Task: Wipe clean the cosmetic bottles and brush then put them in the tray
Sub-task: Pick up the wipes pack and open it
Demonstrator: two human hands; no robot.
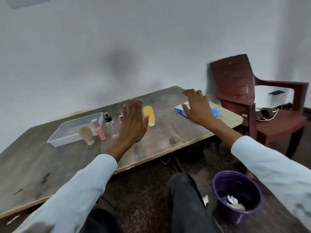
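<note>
An empty clear plastic tray [67, 132] sits on the wooden table [168, 132]. In front of it stand a beige brush [86, 134], a pink bottle [99, 130] and a clear spray bottle with a black cap [110, 124]. A yellow bottle [149, 115] lies further right. My left hand [133, 123] hovers flat and open between the spray bottle and the yellow bottle, hiding a small pinkish item behind it. Over a blue wipes pack [215, 112] near the table's right end, my right hand [197, 107] is spread and holds nothing.
A dark red plastic chair [239, 84] stands right of the table, with a phone and cables [265, 113] on its seat. A purple bin [235, 195] with crumpled tissue stands on the floor by my knees [185, 199].
</note>
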